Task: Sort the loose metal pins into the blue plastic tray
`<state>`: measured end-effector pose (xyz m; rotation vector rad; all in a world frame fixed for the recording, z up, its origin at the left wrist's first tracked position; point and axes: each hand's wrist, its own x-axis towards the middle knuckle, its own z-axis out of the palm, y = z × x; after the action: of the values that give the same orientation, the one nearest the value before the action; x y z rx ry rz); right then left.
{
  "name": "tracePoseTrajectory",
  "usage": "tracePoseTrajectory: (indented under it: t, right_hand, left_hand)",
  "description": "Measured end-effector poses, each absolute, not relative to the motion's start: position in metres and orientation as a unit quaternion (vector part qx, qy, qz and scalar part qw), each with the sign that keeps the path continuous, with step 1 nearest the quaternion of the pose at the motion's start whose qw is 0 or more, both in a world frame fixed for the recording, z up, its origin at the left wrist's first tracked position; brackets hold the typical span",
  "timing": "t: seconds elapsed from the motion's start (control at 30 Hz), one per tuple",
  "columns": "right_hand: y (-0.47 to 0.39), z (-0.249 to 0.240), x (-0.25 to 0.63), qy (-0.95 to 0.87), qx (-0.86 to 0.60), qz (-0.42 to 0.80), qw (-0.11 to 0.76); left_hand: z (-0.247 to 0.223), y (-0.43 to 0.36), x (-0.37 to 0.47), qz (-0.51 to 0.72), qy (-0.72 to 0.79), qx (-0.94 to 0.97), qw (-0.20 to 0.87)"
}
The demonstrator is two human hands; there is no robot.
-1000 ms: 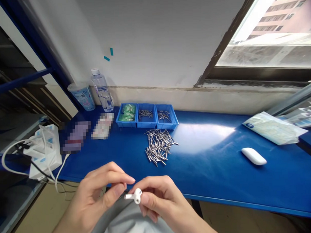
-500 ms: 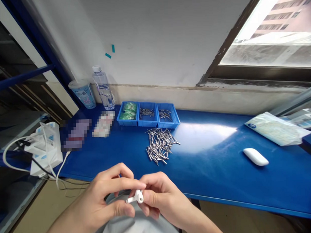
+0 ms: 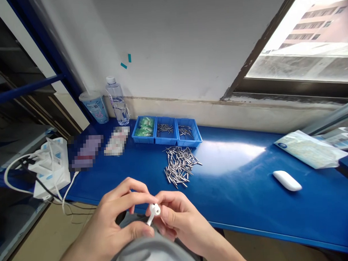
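Note:
A white wireless earbud [image 3: 154,210] is between my two hands, above my lap and just in front of the table edge. My right hand [image 3: 178,214] pinches its head with thumb and fingers. My left hand [image 3: 124,210] is on the other side; its index fingertip touches the top of the earbud and its thumb lies by the stem's lower end. The stem points down and to the left. Beyond my hands a pile of thin metal pins [image 3: 181,166] lies on the blue table [image 3: 236,193].
Behind the pile stand three joined blue bins [image 3: 166,140] with green packets and metal pins. A water bottle [image 3: 118,102] and a cup [image 3: 94,107] are at the back left, a power strip [image 3: 54,165] with cables at far left. A white case [image 3: 287,180] and a plastic packet [image 3: 310,148] lie right.
The earbud has turned between my fingers: its stem pointed left before and now points more downward. Both hands have shifted slightly, and the view has tilted a little.

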<state>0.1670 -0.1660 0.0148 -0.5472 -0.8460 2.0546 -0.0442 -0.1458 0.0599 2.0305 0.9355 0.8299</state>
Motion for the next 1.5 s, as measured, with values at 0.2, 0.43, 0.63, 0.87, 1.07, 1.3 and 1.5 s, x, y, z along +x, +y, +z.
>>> tracePoseTrajectory:
  t: [0.2,0.43,0.63,0.87,1.07,1.3,1.5]
  right_hand:
    - [-0.164,0.019,0.162,-0.323,-0.22,0.803,0.45]
    - [-0.166,0.026,0.159,-0.311,-0.235,0.802,0.452]
    - [-0.167,0.028,0.161,-0.308,-0.236,0.802,0.455]
    - [-0.167,0.029,0.159,-0.305,-0.22,0.804,0.46]
    - [-0.168,0.027,0.159,-0.324,-0.242,0.785,0.47]
    - [-0.171,0.026,0.158,-0.354,-0.243,0.769,0.474]
    - [-0.173,0.024,0.16,-0.376,-0.23,0.769,0.463]
  left_hand:
    - [0.068,-0.148,-0.043,0.358,0.372,0.816,0.26]
    - [0.07,-0.146,-0.041,0.362,0.365,0.828,0.226]
    - [0.069,-0.148,-0.041,0.362,0.359,0.83,0.228]
    - [0.069,-0.147,-0.04,0.373,0.349,0.826,0.239]
    - [0.07,-0.149,-0.039,0.369,0.357,0.829,0.22]
    - [0.067,-0.15,-0.035,0.38,0.359,0.828,0.203]
    - [0.068,-0.15,-0.037,0.385,0.345,0.822,0.241]
